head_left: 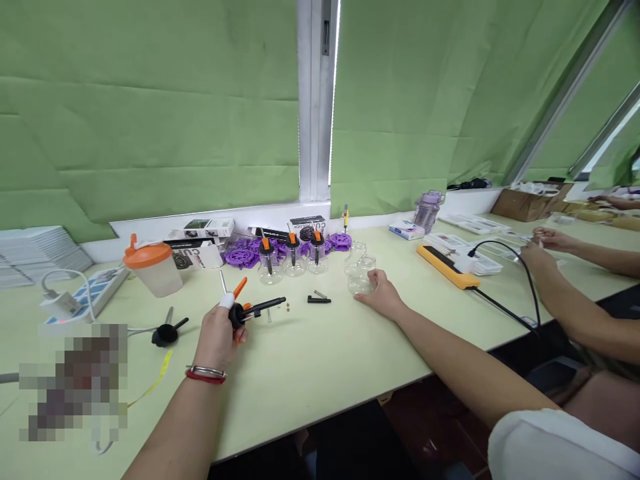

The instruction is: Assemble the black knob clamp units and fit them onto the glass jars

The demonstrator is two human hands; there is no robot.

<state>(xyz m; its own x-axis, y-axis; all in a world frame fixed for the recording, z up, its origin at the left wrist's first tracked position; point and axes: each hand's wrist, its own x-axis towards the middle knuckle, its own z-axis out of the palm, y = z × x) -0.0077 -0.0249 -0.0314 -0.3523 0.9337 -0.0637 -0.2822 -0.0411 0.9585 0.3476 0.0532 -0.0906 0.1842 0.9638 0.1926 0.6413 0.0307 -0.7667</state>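
My left hand [219, 337] is closed around a black dispenser top [239, 315] with an orange lever and a long black tube pointing right. A clear glass jar [361, 277] stands on the table with my right hand [381, 295] gripping its right side. Just behind it is a second clear jar [356, 250]. Between my hands lie a small black plastic piece [319, 300], a spring [321, 294], a thin metal pin [269, 315] and tiny brass-coloured bits [287, 307]. Farther back are assembled jars [293, 257] with black-and-orange tops.
Purple plastic parts [243, 255] and boxes [197, 253] line the window side. On the left are an orange-lidded cup [153, 267], a power strip [103, 293] and a black funnel-like part [165, 333]. An orange power strip [447, 267] and a co-worker's hands [543, 250] are on the right.
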